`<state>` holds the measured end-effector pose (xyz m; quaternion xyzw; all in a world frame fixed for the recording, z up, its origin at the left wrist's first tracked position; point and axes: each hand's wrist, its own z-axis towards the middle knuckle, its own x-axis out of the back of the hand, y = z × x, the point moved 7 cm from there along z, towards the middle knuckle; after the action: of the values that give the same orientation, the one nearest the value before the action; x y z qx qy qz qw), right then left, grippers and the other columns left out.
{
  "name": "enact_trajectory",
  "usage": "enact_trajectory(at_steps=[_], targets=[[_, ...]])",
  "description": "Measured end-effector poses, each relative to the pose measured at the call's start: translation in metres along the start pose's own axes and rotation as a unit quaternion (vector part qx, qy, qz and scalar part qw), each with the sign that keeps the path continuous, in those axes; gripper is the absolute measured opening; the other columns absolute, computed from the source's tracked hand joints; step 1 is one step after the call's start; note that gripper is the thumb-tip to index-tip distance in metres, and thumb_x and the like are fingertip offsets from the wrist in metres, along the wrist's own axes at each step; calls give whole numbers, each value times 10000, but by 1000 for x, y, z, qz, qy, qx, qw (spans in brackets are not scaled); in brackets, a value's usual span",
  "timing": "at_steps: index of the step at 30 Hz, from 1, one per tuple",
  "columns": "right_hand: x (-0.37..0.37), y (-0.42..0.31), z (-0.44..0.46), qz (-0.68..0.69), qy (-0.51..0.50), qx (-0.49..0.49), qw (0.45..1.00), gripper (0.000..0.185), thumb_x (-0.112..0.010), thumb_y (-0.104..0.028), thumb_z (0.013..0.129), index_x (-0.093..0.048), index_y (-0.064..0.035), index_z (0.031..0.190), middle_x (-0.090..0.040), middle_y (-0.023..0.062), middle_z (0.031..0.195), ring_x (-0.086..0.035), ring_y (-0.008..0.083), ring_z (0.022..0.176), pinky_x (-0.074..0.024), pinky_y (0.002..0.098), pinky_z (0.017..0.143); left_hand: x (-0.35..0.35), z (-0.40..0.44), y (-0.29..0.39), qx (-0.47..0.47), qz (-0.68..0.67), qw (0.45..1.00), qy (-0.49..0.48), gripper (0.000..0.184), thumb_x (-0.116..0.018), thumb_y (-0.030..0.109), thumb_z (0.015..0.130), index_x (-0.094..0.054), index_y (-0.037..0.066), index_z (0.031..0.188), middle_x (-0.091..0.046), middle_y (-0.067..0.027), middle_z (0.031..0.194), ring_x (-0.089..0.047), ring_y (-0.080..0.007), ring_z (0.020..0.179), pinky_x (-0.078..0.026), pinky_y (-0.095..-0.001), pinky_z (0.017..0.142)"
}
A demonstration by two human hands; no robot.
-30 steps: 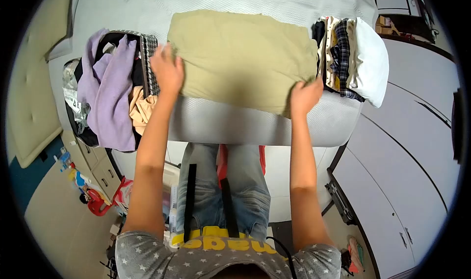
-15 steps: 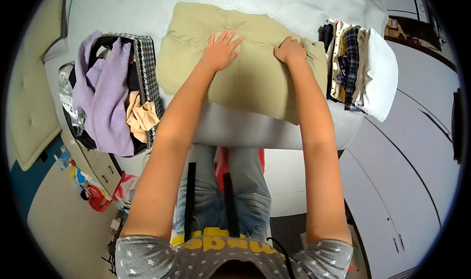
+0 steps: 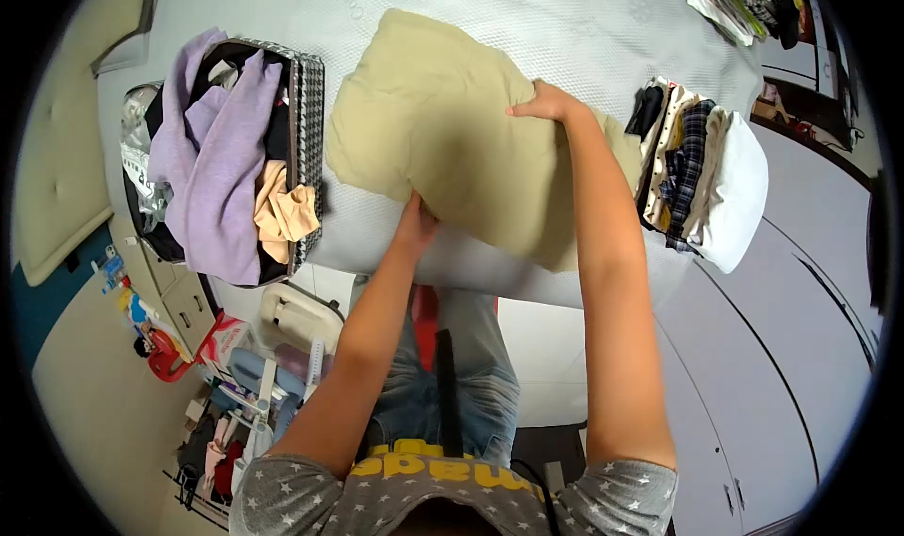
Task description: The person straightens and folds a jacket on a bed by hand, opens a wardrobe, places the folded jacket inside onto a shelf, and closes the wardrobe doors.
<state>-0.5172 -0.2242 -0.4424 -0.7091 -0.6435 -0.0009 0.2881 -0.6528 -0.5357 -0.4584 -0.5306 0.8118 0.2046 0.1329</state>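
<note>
A puffy, folded khaki-green padded cloth bundle lies on the pale quilted bed in front of me. I cannot tell whether it is a jacket or a quilt. My left hand grips its near edge, with the fingers mostly hidden beneath the fabric. At the far right edge, my right hand holds the bundle with the thumb on top and the other fingers out of sight behind it. The cloth bulges up between both hands, and its near right corner hangs close to the bed's front edge.
On the left sits an open houndstooth case holding a lilac garment and a peach cloth. A row of folded clothes ends in a white padded item at right. White cabinets stand beyond.
My left hand has moved from the bundle's top down to its near edge. My right hand has shifted to the far edge. The bundle's shape has changed, with its surface pulled smoother.
</note>
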Motion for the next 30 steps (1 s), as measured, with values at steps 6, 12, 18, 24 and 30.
enact_trajectory(at_steps=[6,12,18,24,30], targets=[[-73,36,-91,358,-225,-64,904,743,-746,-328,665,-442,-2,1259,-573,156,1141,-554,222,1044,-444,353,884,-7,-6,46,16,-3,1000,-12,537,-466,427,891,-409,77,1295,-478,-76,1282,-460,-254,1160,-396,-413,947],[-66,13,-159,580,-17,77,811,606,-705,-65,692,-441,27,1230,-567,140,1148,-569,237,1016,-462,354,868,-76,-40,146,-39,159,984,-69,477,-531,273,866,-428,-5,1240,-520,-137,1213,-516,-250,1095,-447,-394,892],[58,-45,-228,426,214,172,862,482,-727,-56,695,-523,41,1120,-613,104,1039,-582,174,915,-463,293,819,-206,-104,251,-195,220,925,-242,463,-574,54,783,-437,-34,1217,-546,-121,1173,-543,-221,1053,-445,-350,896],[108,-61,-279,125,391,241,879,390,-656,-105,795,-523,9,1143,-555,142,1129,-518,209,1045,-414,324,907,-222,-135,290,-319,98,860,-386,449,-560,81,831,-422,-14,1248,-529,-112,1186,-539,-220,1050,-495,-350,817],[10,-15,-249,88,357,205,907,353,-590,-115,800,-569,-101,1152,-470,150,1264,-428,287,1171,-340,341,989,-140,-153,184,-180,631,652,-379,293,-581,-105,705,-655,18,960,-603,-129,1111,-516,-222,1126,-422,-325,923]])
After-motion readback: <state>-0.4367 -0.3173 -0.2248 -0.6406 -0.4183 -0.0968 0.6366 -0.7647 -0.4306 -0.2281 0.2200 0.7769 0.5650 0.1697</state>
